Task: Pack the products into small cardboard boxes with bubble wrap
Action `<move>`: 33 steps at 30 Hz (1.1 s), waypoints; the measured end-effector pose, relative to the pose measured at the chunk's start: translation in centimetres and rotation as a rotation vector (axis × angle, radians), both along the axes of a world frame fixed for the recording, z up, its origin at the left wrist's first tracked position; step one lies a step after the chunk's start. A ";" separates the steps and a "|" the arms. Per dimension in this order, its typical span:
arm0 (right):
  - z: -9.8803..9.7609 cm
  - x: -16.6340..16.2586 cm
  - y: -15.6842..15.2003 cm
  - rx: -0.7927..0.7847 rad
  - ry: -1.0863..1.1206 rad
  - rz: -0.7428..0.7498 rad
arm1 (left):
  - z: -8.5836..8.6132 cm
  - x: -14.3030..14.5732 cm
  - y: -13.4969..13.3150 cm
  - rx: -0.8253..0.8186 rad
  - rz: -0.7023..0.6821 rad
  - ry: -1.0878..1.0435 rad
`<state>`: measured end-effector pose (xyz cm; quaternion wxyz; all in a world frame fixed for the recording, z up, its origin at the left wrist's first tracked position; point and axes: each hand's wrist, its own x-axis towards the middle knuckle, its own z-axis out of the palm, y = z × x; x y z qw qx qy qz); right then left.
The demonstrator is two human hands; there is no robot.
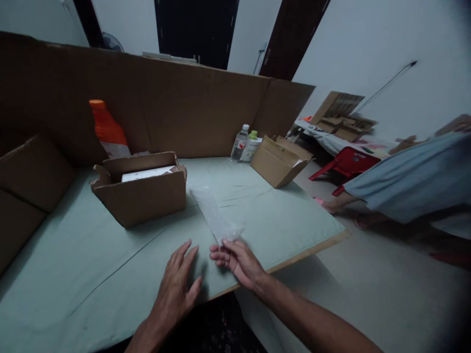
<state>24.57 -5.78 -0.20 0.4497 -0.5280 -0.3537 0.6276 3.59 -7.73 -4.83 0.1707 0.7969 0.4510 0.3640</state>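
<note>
My right hand (pixel 238 261) pinches the near end of a clear bubble wrap strip (pixel 213 211) between thumb and fingers. The strip stretches away over the pale green tablecloth (pixel 147 264), its far end beside an open cardboard box (pixel 154 198). To the left, my left hand (pixel 179 279) hovers over the cloth with its fingers apart and nothing in it. A white box (pixel 147 173) shows inside the cardboard box.
Behind stands a tall cardboard wall (pixel 198 108). An orange bottle (pixel 108 127), a clear bottle (pixel 240 143), a green-capped white bottle (pixel 252 147) and a second cardboard box (pixel 277 162) stand before it. At the right, a person (pixel 408 179) is beside a red chair (pixel 349 162).
</note>
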 end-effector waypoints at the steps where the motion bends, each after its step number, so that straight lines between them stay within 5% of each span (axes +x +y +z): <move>1: -0.1 -0.9 -1.9 -0.067 0.153 0.015 | 0.0 0.6 0.2 0.002 -0.018 0.005; 6: -0.2 -2.5 -6.8 -0.102 0.253 0.278 | -1.2 2.0 0.7 0.043 -0.136 0.043; 14: 0.3 2.4 -5.5 0.147 -0.380 0.659 | -0.7 2.8 -1.4 0.108 -0.166 0.075; 20: 1.9 3.7 -5.5 0.206 -0.461 0.809 | 0.8 4.7 0.6 0.184 -0.267 0.234; 23: 3.0 5.0 -6.1 0.285 -0.478 0.733 | 1.0 5.7 2.5 0.070 -0.371 0.271; 29: 4.1 9.6 -3.5 0.428 -0.716 0.168 | 0.4 5.7 2.4 0.010 -0.362 0.198; 33: 3.8 9.1 -2.2 0.482 -0.632 0.321 | 1.6 3.8 0.1 -0.162 -0.235 0.074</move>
